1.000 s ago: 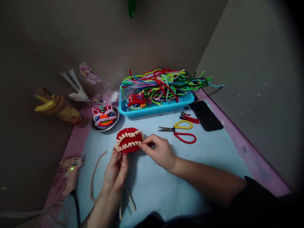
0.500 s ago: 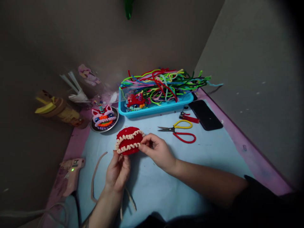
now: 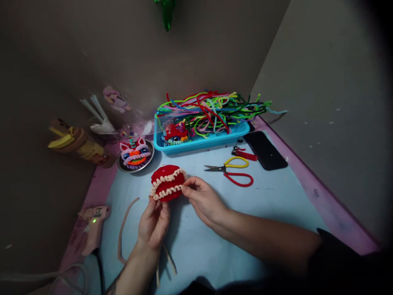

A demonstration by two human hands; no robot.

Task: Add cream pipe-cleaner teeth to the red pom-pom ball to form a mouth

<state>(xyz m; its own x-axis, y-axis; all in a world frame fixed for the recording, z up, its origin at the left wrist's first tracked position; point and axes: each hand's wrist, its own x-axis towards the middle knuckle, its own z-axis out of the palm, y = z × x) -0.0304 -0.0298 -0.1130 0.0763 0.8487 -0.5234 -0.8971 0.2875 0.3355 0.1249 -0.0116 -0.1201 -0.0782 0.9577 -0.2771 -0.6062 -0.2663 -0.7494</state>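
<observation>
Between my hands is a rounded red fuzzy piece, like pipe-cleaner work, with a curly cream trim running in two rows across it. My left hand grips its lower left edge from below, thumb against the cream trim. At the right side, my right hand pinches the end of the trim and the edge between thumb and forefinger. Beyond it, a finished-looking lion head of pink, red and orange pipe cleaners sits in a metal bowl. A loose beige pipe cleaner lies left of my left wrist.
Scissors, a red lighter and a black phone lie to the right. At the back stands a blue tray heaped with pipe cleaners. A pink glue gun, green light on, and a cup are left.
The view has shifted very slightly. Both hands keep their hold on the red piece, which stays in nearly the same place.
</observation>
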